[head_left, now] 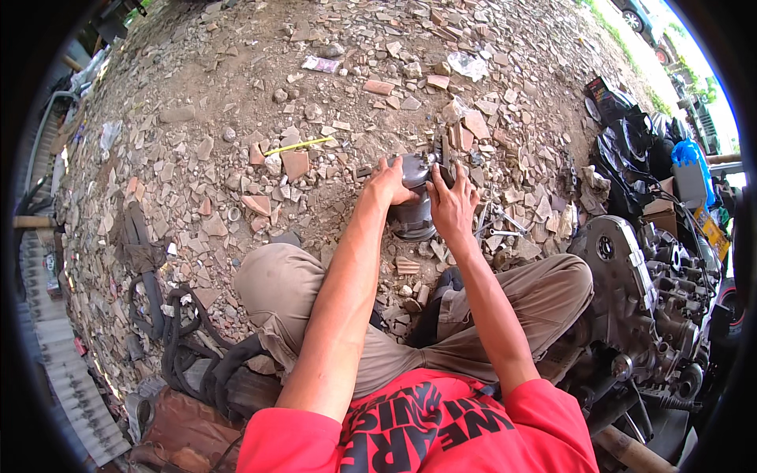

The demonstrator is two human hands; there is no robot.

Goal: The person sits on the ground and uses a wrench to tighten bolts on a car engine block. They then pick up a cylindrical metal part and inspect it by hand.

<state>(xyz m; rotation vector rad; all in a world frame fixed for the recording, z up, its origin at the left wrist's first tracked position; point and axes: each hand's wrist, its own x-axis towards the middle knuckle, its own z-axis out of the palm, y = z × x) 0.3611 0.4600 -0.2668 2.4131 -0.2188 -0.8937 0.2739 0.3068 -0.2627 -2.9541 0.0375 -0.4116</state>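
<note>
A grey cylindrical metal engine part (413,221) stands on the rubble in front of my crossed legs. My left hand (386,184) grips its left side, with the thumb lying across the metal. On the other side, my right hand (453,206) is closed on a small dark piece (446,175) at the part's upper right edge. The underside of that piece is hidden by my fingers. Several silver wrenches (506,232) lie on the stones just right of my right hand.
A large engine block (631,276) stands close on my right, with black bags (627,150) and a blue plastic bag (691,162) behind it. Black hoses (181,339) coil at my left. Broken tile pieces cover the ground, and a yellow strip (300,146) lies ahead.
</note>
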